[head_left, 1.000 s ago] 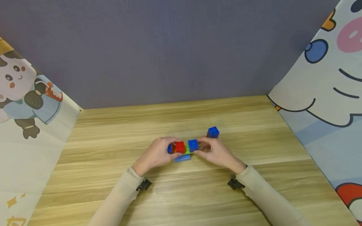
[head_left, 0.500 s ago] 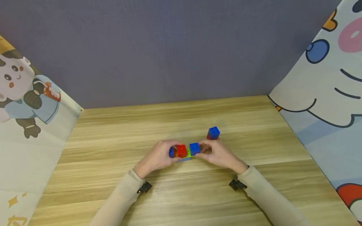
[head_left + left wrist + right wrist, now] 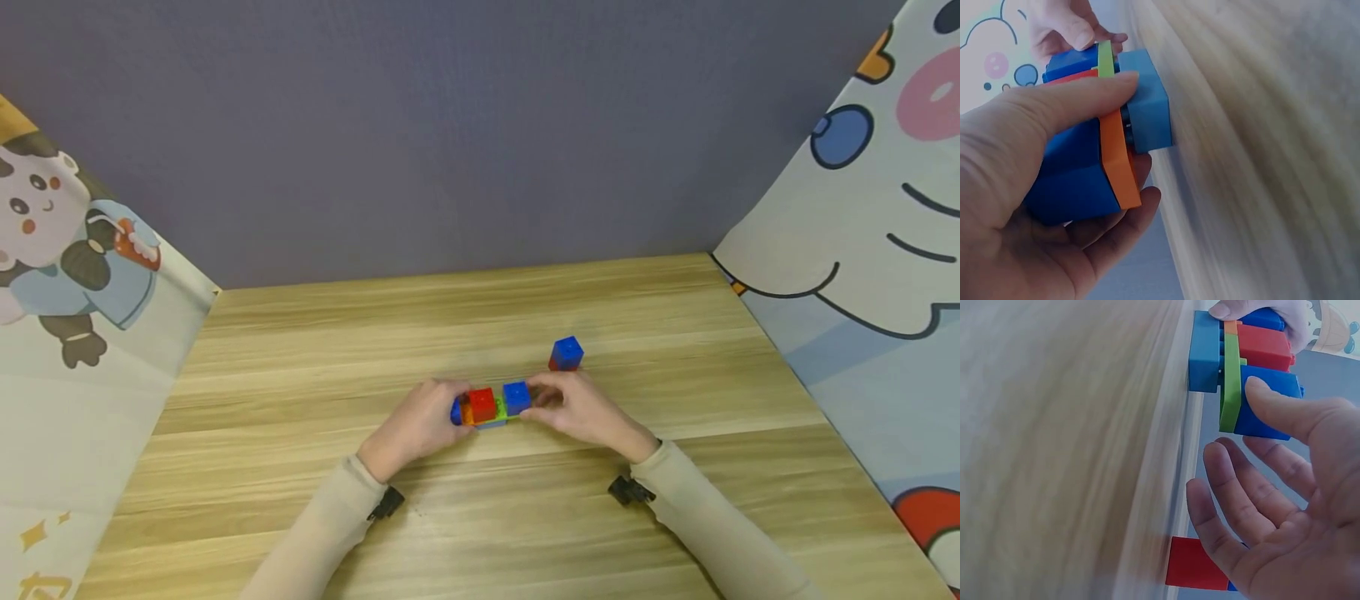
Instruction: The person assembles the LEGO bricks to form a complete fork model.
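Observation:
Both hands hold one toy building-brick assembly over a light blue brick (image 3: 1150, 103). Its base is an orange plate (image 3: 1120, 172) and a green plate (image 3: 1230, 387). On top stand a left blue brick (image 3: 1075, 178), a red brick (image 3: 482, 405) in the middle and a right blue brick (image 3: 517, 398). My left hand (image 3: 416, 423) grips the left end, thumb along the near side. My right hand (image 3: 576, 412) pinches the right blue brick between thumb and fingers. In both wrist views, studs of the light blue brick show in a narrow gap below the plates.
A small stack (image 3: 567, 353), blue over red, stands on the wooden table (image 3: 480, 533) just beyond my right hand. A grey panel (image 3: 465, 142) rises behind the table, and cartoon-printed panels flank it left and right.
Both hands have brought the brick assembly slightly toward me and to the right. The light blue brick, earlier exposed in front, now lies mostly under it. The blue and red stack has stayed put.

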The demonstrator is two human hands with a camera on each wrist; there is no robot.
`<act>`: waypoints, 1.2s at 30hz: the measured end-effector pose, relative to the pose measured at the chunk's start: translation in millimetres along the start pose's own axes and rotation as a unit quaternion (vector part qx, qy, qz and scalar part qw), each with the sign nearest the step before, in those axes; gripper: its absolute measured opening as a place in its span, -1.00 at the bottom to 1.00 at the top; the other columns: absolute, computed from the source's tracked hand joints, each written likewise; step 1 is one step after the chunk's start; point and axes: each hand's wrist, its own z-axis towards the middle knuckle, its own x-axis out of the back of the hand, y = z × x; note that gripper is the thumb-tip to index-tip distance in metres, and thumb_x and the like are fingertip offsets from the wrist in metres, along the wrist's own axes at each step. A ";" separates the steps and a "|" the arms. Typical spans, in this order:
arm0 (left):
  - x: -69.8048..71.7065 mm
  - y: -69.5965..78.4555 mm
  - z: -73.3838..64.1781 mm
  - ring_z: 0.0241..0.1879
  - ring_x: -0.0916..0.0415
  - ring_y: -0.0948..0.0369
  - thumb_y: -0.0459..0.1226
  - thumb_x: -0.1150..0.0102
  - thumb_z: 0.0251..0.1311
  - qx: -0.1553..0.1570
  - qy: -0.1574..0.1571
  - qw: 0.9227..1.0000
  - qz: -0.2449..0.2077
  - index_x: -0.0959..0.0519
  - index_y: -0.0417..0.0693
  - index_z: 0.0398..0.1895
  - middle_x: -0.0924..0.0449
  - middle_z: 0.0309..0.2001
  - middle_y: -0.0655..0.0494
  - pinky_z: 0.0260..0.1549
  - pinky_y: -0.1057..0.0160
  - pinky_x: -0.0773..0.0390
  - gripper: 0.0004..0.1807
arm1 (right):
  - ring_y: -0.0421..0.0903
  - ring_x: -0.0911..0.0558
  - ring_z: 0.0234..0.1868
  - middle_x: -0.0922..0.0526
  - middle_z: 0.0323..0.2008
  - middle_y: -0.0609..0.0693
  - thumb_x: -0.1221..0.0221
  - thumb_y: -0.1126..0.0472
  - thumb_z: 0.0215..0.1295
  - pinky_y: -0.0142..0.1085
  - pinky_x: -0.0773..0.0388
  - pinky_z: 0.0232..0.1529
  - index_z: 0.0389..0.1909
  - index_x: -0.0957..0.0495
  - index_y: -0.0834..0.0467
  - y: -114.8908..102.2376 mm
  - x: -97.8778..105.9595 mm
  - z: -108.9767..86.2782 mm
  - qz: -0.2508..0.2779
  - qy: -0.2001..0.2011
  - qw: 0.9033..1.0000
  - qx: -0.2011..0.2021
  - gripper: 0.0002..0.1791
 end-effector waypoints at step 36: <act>-0.5 -2.5 2.1 -0.35 -0.67 0.30 -0.20 -0.60 0.17 -0.032 0.016 0.999 0.006 -0.73 -0.14 0.09 -0.82 -0.14 0.03 -0.40 0.40 -0.64 -0.56 | -0.02 -0.79 0.09 -0.85 0.00 -0.04 -0.50 0.08 0.32 -0.06 -0.72 0.17 0.01 -0.82 0.06 -30.7 -23.9 28.8 0.068 0.018 0.994 0.079 -0.71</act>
